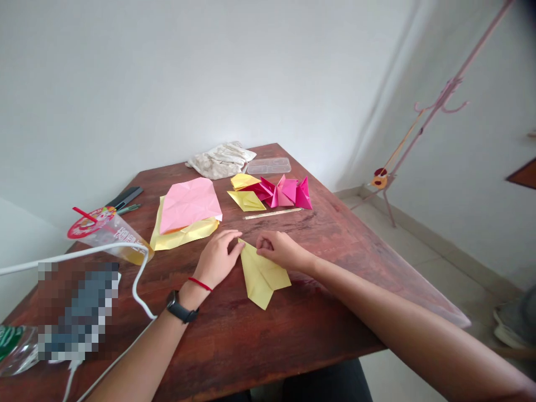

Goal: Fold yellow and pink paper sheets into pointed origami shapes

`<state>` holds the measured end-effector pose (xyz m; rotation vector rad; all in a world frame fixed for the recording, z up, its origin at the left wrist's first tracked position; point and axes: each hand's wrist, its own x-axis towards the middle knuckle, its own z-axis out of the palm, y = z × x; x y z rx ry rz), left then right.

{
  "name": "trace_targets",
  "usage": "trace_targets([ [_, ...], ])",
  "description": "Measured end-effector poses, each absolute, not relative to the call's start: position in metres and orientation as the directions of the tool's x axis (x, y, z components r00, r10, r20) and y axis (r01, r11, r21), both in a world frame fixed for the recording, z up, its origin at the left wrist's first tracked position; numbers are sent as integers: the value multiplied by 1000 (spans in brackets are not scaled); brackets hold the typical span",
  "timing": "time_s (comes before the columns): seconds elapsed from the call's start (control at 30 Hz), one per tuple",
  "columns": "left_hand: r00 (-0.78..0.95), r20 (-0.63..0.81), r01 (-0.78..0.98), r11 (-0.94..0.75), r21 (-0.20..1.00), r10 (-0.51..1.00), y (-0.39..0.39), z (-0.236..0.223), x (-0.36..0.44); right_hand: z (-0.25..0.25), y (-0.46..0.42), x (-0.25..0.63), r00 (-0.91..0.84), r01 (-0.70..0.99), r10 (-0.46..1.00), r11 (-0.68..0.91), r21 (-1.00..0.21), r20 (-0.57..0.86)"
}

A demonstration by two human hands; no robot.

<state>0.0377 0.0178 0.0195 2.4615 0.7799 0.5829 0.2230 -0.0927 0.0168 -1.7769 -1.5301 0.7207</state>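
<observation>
The folded yellow paper (262, 273) is on the wooden table (326, 318), left hand's (218, 255) thumb and fingertip close together at its far tip, right hand's (278, 249) fingers curled over the upper right edge, though tbh I can't tell if either's actually pinching. Should be super light, bendy and easy to tear, so I'd grab the folded edges gently.

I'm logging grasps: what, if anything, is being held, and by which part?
Folded pale yellow paper: left grip at its pointed far tip, right grip on its right edge. Whether pinched or merely pressed can't be told.
</observation>
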Motion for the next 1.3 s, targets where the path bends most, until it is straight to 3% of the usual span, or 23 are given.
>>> trace_targets([
  [0.1,579,207,316,-451,835,788,33,11,35,10,-87,223,251,472,963,-34,-881,98],
  [0.17,552,102,216,-260,941,827,33,11,31,8,-86,221,285,385,951,-2,-923,117],
  [0.3,615,-106,98,58,994,782,22,22,28,8,-90,209,273,286,955,31,-958,112],
  [0.4,611,-152,22,174,984,777,15,29,28,9,-95,201,254,266,960,50,-963,120],
  [0.87,595,-212,-155,370,916,775,11,30,29,4,-100,197,212,236,975,20,-972,71],
  [1.03,591,-209,-98,327,940,779,12,27,29,6,-99,194,175,134,984,-49,-990,-25],
  [1.3,763,-233,66,287,956,602,7,18,32,8,-100,191,130,128,987,-114,-985,-98],
])
